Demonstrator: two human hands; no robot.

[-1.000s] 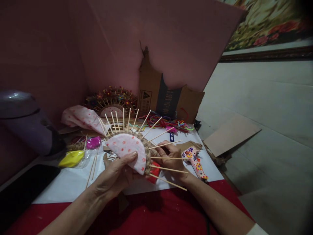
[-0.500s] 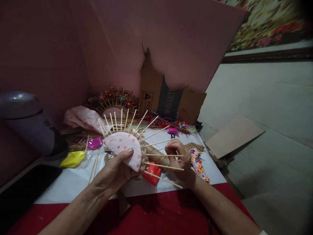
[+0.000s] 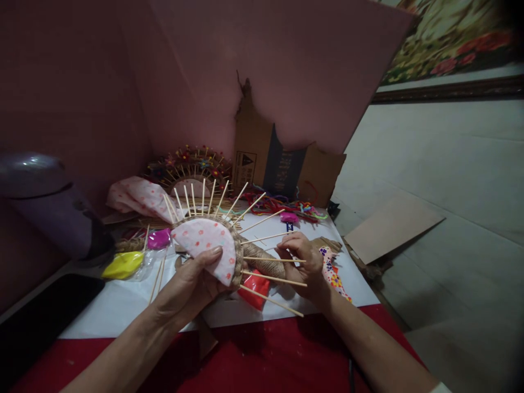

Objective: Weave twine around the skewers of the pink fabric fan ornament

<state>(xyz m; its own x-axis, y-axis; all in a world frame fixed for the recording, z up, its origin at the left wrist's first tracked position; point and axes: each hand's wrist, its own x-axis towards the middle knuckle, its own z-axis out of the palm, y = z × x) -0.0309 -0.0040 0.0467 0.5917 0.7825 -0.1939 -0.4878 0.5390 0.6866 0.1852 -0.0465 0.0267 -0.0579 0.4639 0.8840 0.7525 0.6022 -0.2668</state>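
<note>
My left hand [image 3: 196,278] grips a half-round piece [image 3: 207,245] covered in pink flowered cloth, thumb on top and fingers underneath. Brown twine edges its curve, and thin wooden sticks [image 3: 254,202] fan out from it. My right hand [image 3: 301,265] is closed in a pinch just behind the right-hand sticks, with what looks like a thin strand of twine reaching its fingertips; the fingers are partly hidden. Between the hands a roll of brown twine [image 3: 268,264] lies beneath the sticks. Beside it is a red packet [image 3: 254,292].
A decorated half-round piece [image 3: 190,169] stands at the back, next to torn cardboard [image 3: 256,144]. Yellow [image 3: 123,265] and magenta packets [image 3: 159,238] lie left, near a purple bottle [image 3: 53,207] and a dark flat object [image 3: 49,316]. Flowered cutout [image 3: 332,273] lies right.
Hardly anything differs. The half-round piece and my left hand have shifted very slightly left; my right hand keeps its pinch in nearly the same place.
</note>
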